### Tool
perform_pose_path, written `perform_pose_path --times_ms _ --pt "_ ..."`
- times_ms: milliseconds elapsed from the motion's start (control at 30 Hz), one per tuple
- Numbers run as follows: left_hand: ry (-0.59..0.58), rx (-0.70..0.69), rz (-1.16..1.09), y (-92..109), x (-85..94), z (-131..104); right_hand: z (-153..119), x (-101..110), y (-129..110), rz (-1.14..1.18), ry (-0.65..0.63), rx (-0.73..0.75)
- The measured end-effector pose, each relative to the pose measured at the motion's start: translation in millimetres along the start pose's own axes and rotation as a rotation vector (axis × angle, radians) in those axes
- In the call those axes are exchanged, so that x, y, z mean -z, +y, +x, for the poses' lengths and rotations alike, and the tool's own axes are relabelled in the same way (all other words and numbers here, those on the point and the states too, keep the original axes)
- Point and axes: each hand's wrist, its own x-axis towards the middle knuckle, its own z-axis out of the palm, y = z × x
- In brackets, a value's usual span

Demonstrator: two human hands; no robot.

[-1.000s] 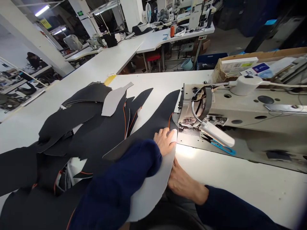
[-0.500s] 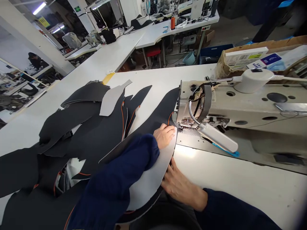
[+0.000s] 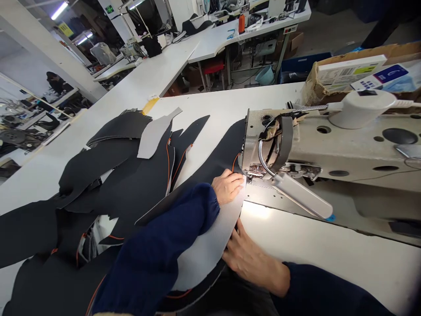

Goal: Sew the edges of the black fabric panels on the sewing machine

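My left hand [image 3: 226,186] presses flat on a grey fabric panel [image 3: 210,239], fingertips just short of the sewing machine's needle area [image 3: 251,175]. Under that panel a black panel with orange stitching [image 3: 223,156] runs past the needle toward the far side. My right hand [image 3: 253,259] grips the near right edge of the grey panel at the table's front, its fingers tucked beneath the fabric. The sewing machine [image 3: 329,145] lies to the right, and its lamp [image 3: 302,195] lights the bed.
A heap of black cut pieces with orange seams [image 3: 108,184] and one grey piece [image 3: 153,134] covers the white table's left half [image 3: 210,103]. A cardboard box of packets [image 3: 348,74] stands behind the machine. More work tables [image 3: 230,37] fill the background.
The grey panel and my left hand have advanced toward the needle. My right hand has slid forward along the panel's edge. The view shifted slightly.
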Motion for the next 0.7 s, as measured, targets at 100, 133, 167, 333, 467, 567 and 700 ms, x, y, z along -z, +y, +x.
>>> perform_pose_path --times_ms 100,133,167,333,467,567,700 --pt "0.01 0.0 -0.006 3 -2.1 4 -4 3 4 0.01 -0.004 -0.003" --pt "0.013 -0.006 -0.007 5 -2.7 5 -5 4 5 0.012 -0.011 -0.003" --pt "0.014 -0.011 -0.006 6 -3.2 7 -7 4 6 0.012 -0.017 0.0" --pt "0.006 0.002 0.017 14 -3.7 14 -14 5 11 0.014 -0.042 -0.005" --pt "-0.014 0.028 0.007 15 -0.4 17 -15 5 11 0.001 -0.051 -0.008" --pt "-0.071 0.018 0.019 18 5.8 16 -15 7 10 -0.031 -0.051 0.007" --pt "-0.14 0.052 0.067 39 21.5 4 -16 7 -1 -0.127 -0.031 0.004"
